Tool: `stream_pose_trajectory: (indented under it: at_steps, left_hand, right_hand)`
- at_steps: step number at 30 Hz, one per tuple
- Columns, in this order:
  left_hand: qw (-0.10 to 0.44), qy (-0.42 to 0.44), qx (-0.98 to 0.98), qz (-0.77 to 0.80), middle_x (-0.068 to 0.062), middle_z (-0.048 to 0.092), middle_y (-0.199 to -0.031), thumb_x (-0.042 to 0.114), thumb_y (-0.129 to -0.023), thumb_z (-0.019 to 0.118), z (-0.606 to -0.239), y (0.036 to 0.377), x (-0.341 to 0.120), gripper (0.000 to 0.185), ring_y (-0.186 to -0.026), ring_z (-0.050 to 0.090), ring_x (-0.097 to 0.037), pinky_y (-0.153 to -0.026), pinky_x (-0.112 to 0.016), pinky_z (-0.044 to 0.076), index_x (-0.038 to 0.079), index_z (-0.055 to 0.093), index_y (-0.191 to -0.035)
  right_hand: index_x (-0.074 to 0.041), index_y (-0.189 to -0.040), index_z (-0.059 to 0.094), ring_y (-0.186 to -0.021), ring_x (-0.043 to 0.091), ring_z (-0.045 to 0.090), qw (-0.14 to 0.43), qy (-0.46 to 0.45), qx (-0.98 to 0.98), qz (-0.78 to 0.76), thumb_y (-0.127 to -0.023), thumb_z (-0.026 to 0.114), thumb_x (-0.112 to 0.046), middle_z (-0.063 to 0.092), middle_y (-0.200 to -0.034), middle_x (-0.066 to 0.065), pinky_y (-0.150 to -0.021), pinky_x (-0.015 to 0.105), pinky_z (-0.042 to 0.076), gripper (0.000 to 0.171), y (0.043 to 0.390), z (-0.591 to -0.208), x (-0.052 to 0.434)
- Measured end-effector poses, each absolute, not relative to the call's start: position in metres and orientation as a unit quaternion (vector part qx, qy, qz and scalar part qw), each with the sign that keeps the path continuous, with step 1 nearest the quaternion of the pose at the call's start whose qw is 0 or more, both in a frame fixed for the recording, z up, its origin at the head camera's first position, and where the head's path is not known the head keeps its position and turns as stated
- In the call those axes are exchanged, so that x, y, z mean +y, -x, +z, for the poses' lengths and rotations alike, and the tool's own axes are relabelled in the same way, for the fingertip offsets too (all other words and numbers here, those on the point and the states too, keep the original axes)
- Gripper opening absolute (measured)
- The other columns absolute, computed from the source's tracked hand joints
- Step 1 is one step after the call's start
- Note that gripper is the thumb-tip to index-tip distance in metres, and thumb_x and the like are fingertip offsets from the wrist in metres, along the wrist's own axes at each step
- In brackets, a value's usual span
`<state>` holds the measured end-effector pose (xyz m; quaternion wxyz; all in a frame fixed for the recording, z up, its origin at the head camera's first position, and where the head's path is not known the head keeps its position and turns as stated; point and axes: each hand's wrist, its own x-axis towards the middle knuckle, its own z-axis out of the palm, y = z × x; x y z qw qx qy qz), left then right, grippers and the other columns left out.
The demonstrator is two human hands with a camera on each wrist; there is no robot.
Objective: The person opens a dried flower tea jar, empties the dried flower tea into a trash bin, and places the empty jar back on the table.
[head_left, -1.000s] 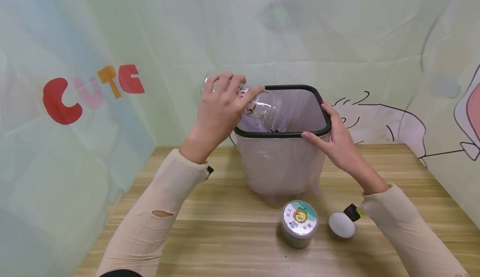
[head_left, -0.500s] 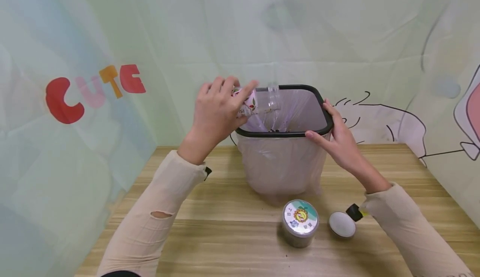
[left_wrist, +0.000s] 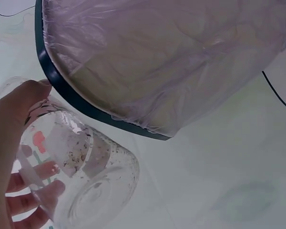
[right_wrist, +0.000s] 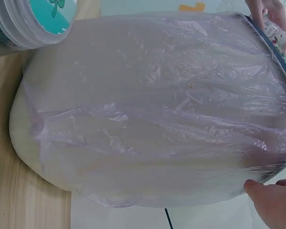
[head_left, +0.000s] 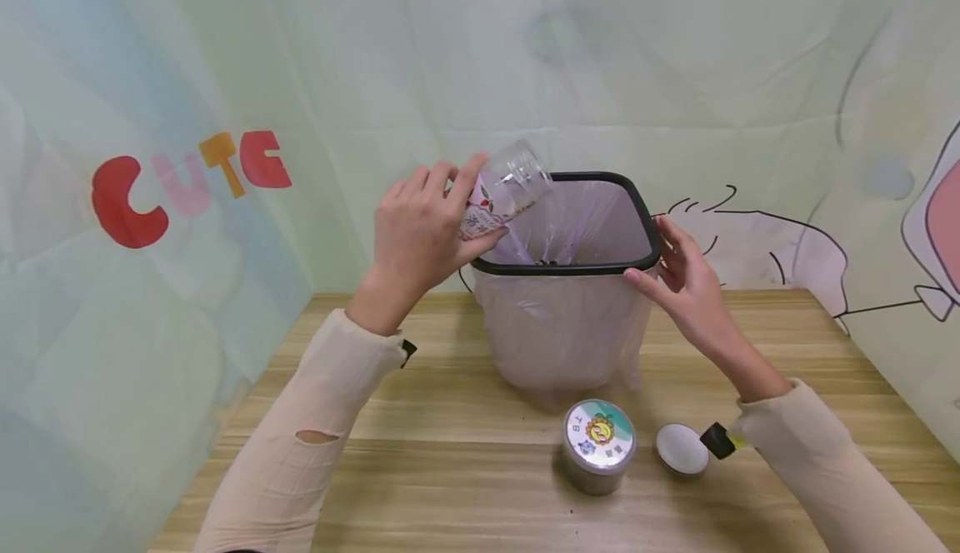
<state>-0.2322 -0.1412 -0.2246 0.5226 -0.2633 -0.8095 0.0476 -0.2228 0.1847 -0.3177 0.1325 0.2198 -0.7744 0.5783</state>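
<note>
My left hand (head_left: 420,232) grips a clear glass jar (head_left: 501,191) with a flowered label, tilted with its mouth up and to the right, just over the left rim of a bin. The bin (head_left: 637,263) has a black rim and a pale purple liner (head_left: 558,328) and stands on the wooden table (head_left: 420,461). In the left wrist view the jar (left_wrist: 81,176) looks nearly empty, with specks on the glass, and sits beside the rim (left_wrist: 76,98). My right hand (head_left: 678,274) rests at the bin's right corner, fingers nearly straight; a fingertip (right_wrist: 271,200) touches the liner (right_wrist: 157,109).
A small lidded jar (head_left: 598,445) with a cartoon label stands in front of the bin, with a white lid (head_left: 681,449) lying to its right. Printed fabric walls close in behind and on both sides. The lidded jar (right_wrist: 28,21) also shows in the right wrist view.
My left hand has tipped the glass jar from mouth-down over the bin to mouth-up and drawn it back left. My right hand has loosened from the rim and shifted slightly right.
</note>
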Motion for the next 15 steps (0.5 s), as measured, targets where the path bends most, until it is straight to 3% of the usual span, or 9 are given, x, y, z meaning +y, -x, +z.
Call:
stream_pose_trajectory:
  at_steps: [10,15]
  left_hand:
    - [0.516,0.23,-0.825,-0.033,-0.01,0.064,-0.087,0.063,-0.074,0.077,-0.231,0.219,-0.149,0.08,-0.065,0.054,-0.023,-0.046,-0.038,0.043,0.011,0.06,-0.132]
    - [0.502,0.22,-0.831,-0.093,-0.008,0.066,-0.092,0.059,-0.074,0.078,-0.235,0.21,-0.153,0.078,-0.072,0.058,-0.023,-0.049,-0.039,0.046,0.01,0.059,-0.132]
  right_hand:
    - [0.0,-0.157,0.019,-0.146,0.033,0.026,0.123,-0.217,-0.758,0.603,-0.094,0.067,-0.004,0.023,-0.161,0.019,-0.105,0.018,0.034,0.079,0.213,-0.325,0.192]
    - [0.006,-0.154,0.022,-0.144,0.037,0.03,0.114,-0.2,-0.756,0.613,-0.094,0.067,-0.002,0.026,-0.159,0.024,-0.102,0.018,0.037,0.076,0.206,-0.329,0.194]
